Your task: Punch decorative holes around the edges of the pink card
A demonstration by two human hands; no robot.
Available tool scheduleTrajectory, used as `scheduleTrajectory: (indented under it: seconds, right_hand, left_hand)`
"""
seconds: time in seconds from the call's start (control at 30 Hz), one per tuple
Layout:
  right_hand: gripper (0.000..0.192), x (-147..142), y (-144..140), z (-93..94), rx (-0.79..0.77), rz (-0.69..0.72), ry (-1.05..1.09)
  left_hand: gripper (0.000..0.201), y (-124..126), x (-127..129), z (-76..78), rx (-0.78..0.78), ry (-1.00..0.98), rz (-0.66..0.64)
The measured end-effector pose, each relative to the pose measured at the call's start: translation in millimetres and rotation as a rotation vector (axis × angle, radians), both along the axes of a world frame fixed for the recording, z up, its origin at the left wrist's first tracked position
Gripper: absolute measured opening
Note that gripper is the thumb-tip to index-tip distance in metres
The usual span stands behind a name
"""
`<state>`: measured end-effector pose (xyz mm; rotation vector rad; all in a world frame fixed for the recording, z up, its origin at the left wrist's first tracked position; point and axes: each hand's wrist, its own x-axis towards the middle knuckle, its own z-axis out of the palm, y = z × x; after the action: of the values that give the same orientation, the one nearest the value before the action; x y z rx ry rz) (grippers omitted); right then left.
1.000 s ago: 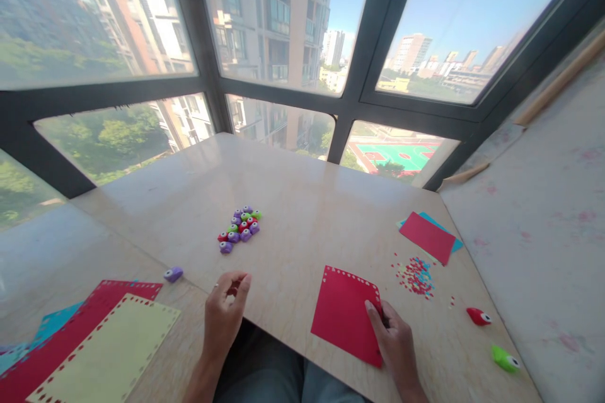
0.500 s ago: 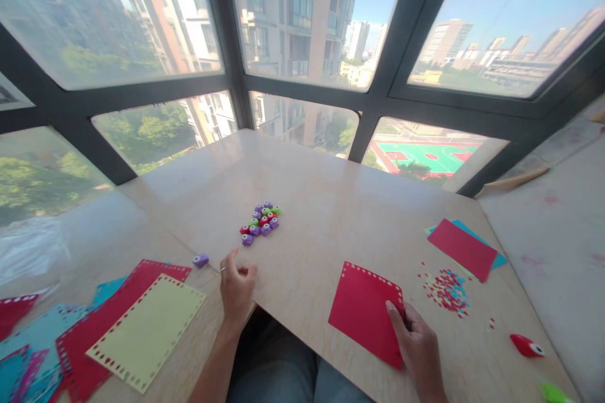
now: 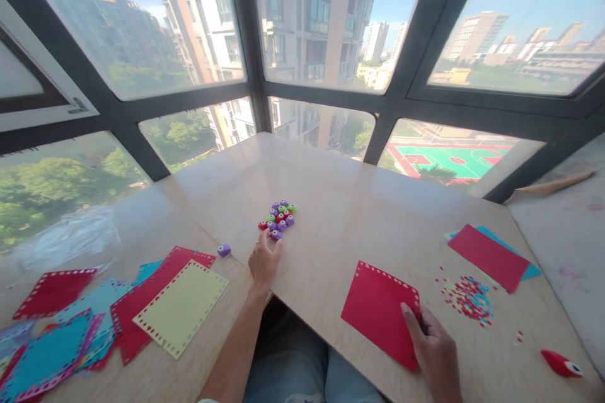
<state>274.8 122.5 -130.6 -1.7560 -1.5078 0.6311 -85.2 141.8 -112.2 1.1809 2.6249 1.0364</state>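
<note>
My left hand (image 3: 265, 259) reaches to the near edge of a cluster of small red, green and purple craft punches (image 3: 282, 217). Its thumb and fingers close around the nearest purple craft punch (image 3: 276, 235), which still sits against the others. My right hand (image 3: 435, 346) pinches the right edge of a red sheet of paper (image 3: 378, 312), thumb on top and fingers underneath. Small punched holes run along the sheet's top edge and by its upper right corner. Apart from the cluster, a lone purple punch (image 3: 224, 250) lies to the left.
Punched sheets overlap at left, with a pale yellow sheet (image 3: 182, 308) on top and clear plastic wrapping (image 3: 70, 233) behind. To the right are paper confetti (image 3: 467, 299), stacked red and blue paper (image 3: 489, 256) and a red punch (image 3: 561, 363). Windows border the table (image 3: 331, 201).
My left hand has moved forward to the punch cluster and closed around the nearest purple punch. My right hand keeps holding the red sheet. The view has turned slightly left.
</note>
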Motion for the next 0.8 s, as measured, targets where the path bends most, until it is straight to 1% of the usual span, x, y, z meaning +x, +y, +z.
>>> scheduleTrajectory:
  seconds: [0.1, 0.17, 0.27, 0.37, 0.47, 0.57, 0.63, 0.73, 0.8]
  right_hand:
    - [0.055, -1.7, -0.4, 2.1, 0.03, -0.001, 0.008]
    - [0.054, -2.6, -0.7, 3.7, 0.048, 0.006, 0.018]
    - [0.052, -3.6, -0.9, 4.8, 0.074, 0.017, 0.026]
    - [0.05, -4.0, -0.8, 3.5, 0.098, 0.025, 0.033]
    - [0.048, -3.8, -1.0, 0.7, 0.093, 0.042, 0.056]
    - [0.047, -3.2, -1.2, -0.7, 0.102, 0.033, 0.078]
    - [0.046, -2.8, -1.4, -0.2, 0.118, 0.013, 0.096]
    - [0.046, -1.9, -2.0, 1.1, 0.133, -0.007, 0.12]
    - [0.044, -1.1, -2.3, 1.0, 0.135, -0.004, 0.146]
  left_hand:
    - [0.044, 1.0, -1.7, -2.9, 0.011, 0.01, -0.058]
    - [0.039, 3.4, -2.0, -4.9, 0.034, 0.017, -0.112]
    - [0.03, 9.1, 0.7, -7.2, 0.053, 0.027, -0.254]
    - [0.027, 15.1, 10.2, -8.9, 0.037, 0.045, -0.411]
    - [0.027, 20.0, 28.6, -10.7, 0.051, 0.029, -0.515]
    - [0.025, 23.8, 54.4, -13.0, 0.1, -0.006, -0.595]
    - [0.026, 25.9, 73.0, -15.0, 0.13, -0.034, -0.671]
    - [0.031, 28.2, 97.5, -18.6, 0.157, -0.084, -0.803]
    - [0.038, 29.6, 109.3, -20.5, 0.173, -0.121, -0.858]
